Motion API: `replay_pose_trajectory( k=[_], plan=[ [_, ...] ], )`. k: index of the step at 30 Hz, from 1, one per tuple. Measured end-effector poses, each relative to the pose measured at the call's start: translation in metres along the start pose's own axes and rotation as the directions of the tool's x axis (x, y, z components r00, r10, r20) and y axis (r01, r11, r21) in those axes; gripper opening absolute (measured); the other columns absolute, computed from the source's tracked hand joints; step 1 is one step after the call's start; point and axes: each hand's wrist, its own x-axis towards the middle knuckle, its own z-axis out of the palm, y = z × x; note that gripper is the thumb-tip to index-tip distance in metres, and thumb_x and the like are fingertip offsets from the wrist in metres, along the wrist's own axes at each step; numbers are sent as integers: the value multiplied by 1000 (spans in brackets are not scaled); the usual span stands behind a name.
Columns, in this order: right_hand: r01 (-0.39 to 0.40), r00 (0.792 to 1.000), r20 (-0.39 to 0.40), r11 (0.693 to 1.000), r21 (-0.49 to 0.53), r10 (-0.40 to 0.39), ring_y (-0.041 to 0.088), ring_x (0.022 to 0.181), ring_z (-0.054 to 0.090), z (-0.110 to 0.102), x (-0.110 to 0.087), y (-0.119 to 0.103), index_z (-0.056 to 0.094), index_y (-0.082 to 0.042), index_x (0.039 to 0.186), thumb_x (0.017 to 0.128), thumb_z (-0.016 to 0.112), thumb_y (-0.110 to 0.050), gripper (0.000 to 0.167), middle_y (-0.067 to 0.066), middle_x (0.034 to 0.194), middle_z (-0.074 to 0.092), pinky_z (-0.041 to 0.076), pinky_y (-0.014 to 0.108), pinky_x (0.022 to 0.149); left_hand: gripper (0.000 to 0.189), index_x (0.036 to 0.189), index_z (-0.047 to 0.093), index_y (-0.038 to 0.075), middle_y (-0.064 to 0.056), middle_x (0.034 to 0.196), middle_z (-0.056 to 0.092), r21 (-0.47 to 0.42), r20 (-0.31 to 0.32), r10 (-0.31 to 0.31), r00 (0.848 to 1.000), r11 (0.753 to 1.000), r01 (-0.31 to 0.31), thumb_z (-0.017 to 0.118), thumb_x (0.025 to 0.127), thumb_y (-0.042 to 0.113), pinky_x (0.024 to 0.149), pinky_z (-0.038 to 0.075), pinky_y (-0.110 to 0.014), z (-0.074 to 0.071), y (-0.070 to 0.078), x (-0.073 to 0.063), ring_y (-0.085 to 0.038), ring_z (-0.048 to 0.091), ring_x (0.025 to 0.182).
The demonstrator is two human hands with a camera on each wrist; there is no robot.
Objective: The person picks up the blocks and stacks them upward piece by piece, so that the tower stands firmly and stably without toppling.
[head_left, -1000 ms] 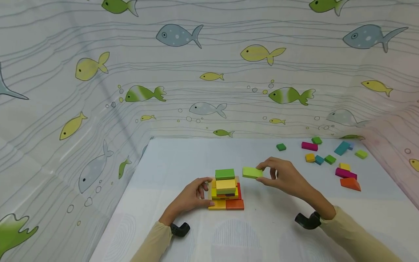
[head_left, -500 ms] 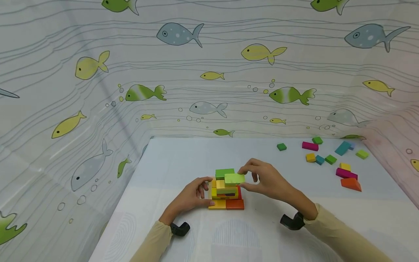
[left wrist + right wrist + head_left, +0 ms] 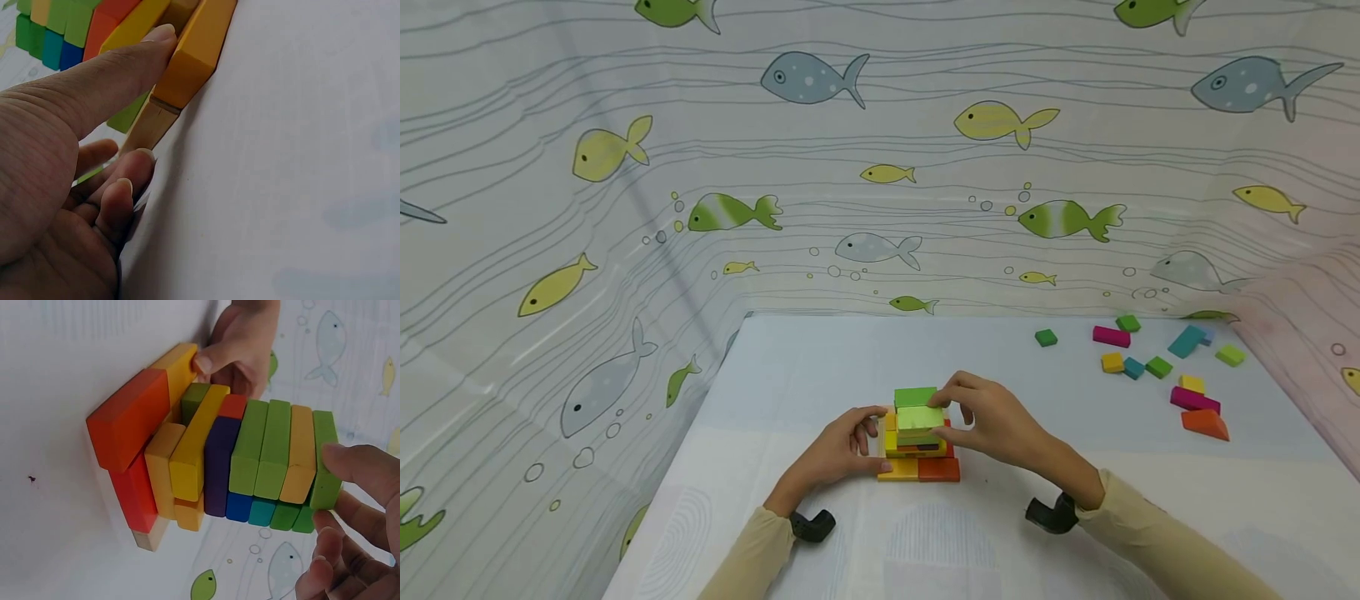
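Observation:
A tower of coloured blocks (image 3: pixel 215 469) stands in the middle of the table on a low base of yellow, orange and red blocks. My right hand (image 3: pixel 996 421) pinches a light green block (image 3: pixel 325 478) between thumb and fingers at the tower's top. That block lies flat over a pale orange block (image 3: pixel 299 453), in front of a green block (image 3: pixel 915 397) at the back. My left hand (image 3: pixel 835 446) rests at the base's left side, its straight thumb touching the yellow corner block (image 3: pixel 184 72). Its other fingers bend loosely near a plain wooden block (image 3: pixel 149 124).
Several loose blocks lie at the table's far right, among them a magenta block (image 3: pixel 1111 337), a teal block (image 3: pixel 1186 341) and an orange wedge (image 3: pixel 1206 423). A fish-print sheet (image 3: pixel 880 125) rises behind the table (image 3: pixel 820 358) and along its sides.
My right hand has carried the light green block leftward from beside the tower onto its top. My left hand has stayed at the base.

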Motion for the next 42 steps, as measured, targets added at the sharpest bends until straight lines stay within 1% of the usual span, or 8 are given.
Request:
replay_pose_trajectory(
  k=[14,17,21,26,31,34,38,42],
  plan=[
    [1,1000,-20,998,65,0,13,72,55,4,2,11,75,-19,118,84,88,-31,38,-7,96,65,49,22,60,80,149,50,23,0,112,57,-7,5,-11,1000,1000,11,89,81,40,71,48,-29,-2,1,-1,-16,57,80],
    [-34,997,-64,997,73,39,11,71,55,1,4,27,75,-19,117,88,84,-33,33,-10,92,65,48,24,61,80,149,50,24,1,113,57,-10,9,-13,1000,1000,13,89,81,40,71,49,-29,-2,2,-1,-16,57,80],
    [-155,974,-156,986,58,163,13,71,55,-6,10,71,77,-14,114,93,80,-28,25,-5,91,67,48,28,62,81,150,49,23,2,113,56,-8,11,-14,1000,1000,14,89,81,39,71,49,-29,-2,4,-2,-16,57,81],
    [-372,900,-229,927,38,371,25,81,60,-21,11,141,75,-4,116,96,76,-27,30,9,96,70,47,34,68,81,150,50,22,2,113,56,1,8,-17,1000,1000,17,90,81,39,71,49,-29,-3,4,-1,-16,57,81],
    [-557,799,-259,830,22,543,32,85,62,-34,4,187,68,3,124,97,74,-29,43,21,104,69,48,35,68,81,150,50,22,0,112,56,-1,7,-11,1000,1000,11,90,81,39,71,48,-28,-2,3,0,-16,57,80],
    [-648,735,-247,761,18,631,34,85,59,-38,2,200,64,5,127,96,74,-33,50,24,106,66,49,38,68,81,150,49,22,0,112,57,-5,8,-5,1000,1000,5,89,81,39,71,48,-28,-2,4,0,-17,57,80],
    [-727,658,-222,684,61,719,40,97,58,-38,2,210,58,9,131,96,74,-36,59,30,115,63,50,47,82,81,150,50,22,1,113,57,-5,8,-2,1000,1000,2,89,82,40,71,48,-28,-2,4,0,-17,57,80],
    [-770,601,-205,628,109,772,43,106,56,-38,3,216,57,10,131,96,73,-36,60,31,123,62,48,51,91,80,149,50,25,2,113,57,-8,7,-12,1000,1000,13,89,81,41,71,48,-28,-2,3,-1,-17,57,80]
  ],
)
